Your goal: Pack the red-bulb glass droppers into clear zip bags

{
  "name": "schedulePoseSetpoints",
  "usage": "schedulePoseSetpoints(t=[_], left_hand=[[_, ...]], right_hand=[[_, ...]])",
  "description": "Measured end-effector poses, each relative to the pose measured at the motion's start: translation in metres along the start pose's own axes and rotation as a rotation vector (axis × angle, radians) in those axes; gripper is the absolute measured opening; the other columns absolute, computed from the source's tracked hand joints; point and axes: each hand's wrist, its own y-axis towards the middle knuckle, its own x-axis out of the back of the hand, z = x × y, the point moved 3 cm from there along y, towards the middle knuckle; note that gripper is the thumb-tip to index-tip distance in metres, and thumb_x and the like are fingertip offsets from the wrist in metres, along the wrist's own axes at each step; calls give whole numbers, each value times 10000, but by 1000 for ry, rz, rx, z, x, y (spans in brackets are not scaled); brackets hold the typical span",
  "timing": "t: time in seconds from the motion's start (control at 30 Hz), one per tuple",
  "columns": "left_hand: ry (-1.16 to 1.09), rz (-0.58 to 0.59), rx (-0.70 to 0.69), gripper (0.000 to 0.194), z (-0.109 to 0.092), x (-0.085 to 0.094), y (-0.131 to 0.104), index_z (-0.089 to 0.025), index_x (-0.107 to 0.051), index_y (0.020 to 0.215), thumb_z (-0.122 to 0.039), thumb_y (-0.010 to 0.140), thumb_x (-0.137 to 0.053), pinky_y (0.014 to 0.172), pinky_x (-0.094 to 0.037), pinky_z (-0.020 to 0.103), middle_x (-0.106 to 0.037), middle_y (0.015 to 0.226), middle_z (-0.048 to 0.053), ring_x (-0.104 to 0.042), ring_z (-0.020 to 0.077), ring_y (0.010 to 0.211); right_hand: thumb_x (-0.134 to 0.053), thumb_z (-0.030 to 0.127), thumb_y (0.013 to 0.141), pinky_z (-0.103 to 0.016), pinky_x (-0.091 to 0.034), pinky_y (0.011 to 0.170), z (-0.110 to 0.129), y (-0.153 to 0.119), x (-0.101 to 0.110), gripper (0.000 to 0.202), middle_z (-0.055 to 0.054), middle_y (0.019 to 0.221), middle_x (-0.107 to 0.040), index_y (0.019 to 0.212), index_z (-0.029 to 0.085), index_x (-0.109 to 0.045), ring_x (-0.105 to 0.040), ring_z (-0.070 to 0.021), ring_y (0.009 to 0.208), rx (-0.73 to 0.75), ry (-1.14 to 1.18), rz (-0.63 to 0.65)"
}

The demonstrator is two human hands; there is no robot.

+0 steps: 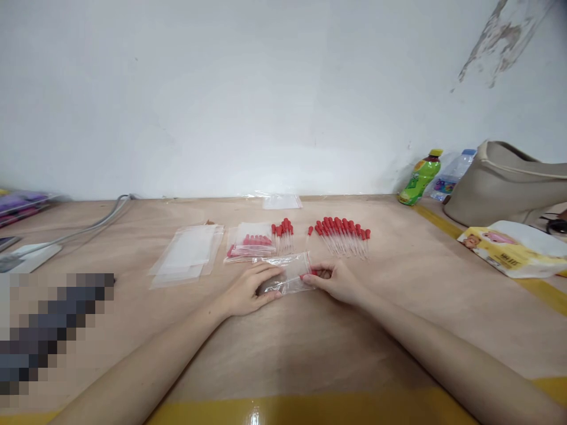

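Observation:
A clear plastic zip bag lies on the table between my hands. My left hand grips its left end, fingers over the far side and thumb at the near edge. At the bag's right end, my right hand pinches a red-bulbed dropper; the fingers partly hide it, and I cannot tell if there is more than one. Beyond the bag lie a small bunch of droppers, a single dropper and a larger spread of droppers. Filled bags of droppers are stacked left of the bunch.
Flat clear bags lie in a pile at left, and another bag rests by the wall. A cable runs along the far left. At right stand a green bottle, a clear bottle, a beige bag and a tissue pack.

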Motion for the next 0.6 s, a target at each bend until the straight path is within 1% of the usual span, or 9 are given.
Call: schedulePoseSetpoints(t=[0.07,0.13,0.23,0.33,0.5,0.6], left_hand=[[2,-5,17,470,0,0,-1,-214,-416,1261,-366,831,-526,930,-401,371,-512,1219,83,-486,219,1104],[1,-18,28,493,1,0,-2,-214,-396,1271,-372,824,-534,930,-403,372,-497,1237,86,-482,223,1111],[-12,-37,9,461,1,2,-3,-207,-424,1235,-349,814,-545,941,-396,374,-499,1228,85,-475,226,1119],[-38,-30,-37,382,0,5,-4,-199,-473,1167,-287,801,-540,953,-384,384,-508,1203,84,-470,229,1118],[-59,-29,-65,339,-2,7,-5,-185,-497,1123,-253,792,-525,915,-411,377,-540,1135,91,-500,224,1058],[-44,-18,-61,325,-4,7,-5,-185,-521,1117,-252,799,-522,899,-421,370,-569,1094,82,-516,218,1031]], right_hand=[[-676,401,610,-196,-333,433,-1,0,1,281,16,586,-578,737,158,-614,-461,-78,483,25,-4,-76],[-677,386,604,-187,-308,396,-2,1,3,257,27,541,-551,687,165,-573,-432,-68,444,14,0,-122],[-666,383,610,-175,-263,338,-5,1,6,253,47,449,-495,625,176,-521,-392,-58,381,-72,58,-107],[-661,385,610,-166,-262,305,-7,1,10,259,61,418,-477,632,182,-502,-377,-54,343,-138,119,-114],[-626,364,644,-162,-281,287,-9,-1,12,223,80,381,-454,661,188,-491,-373,-58,314,-187,97,-143],[-620,374,656,-168,-276,294,-6,-1,11,226,67,411,-490,686,181,-507,-378,-56,320,-171,89,-153]])
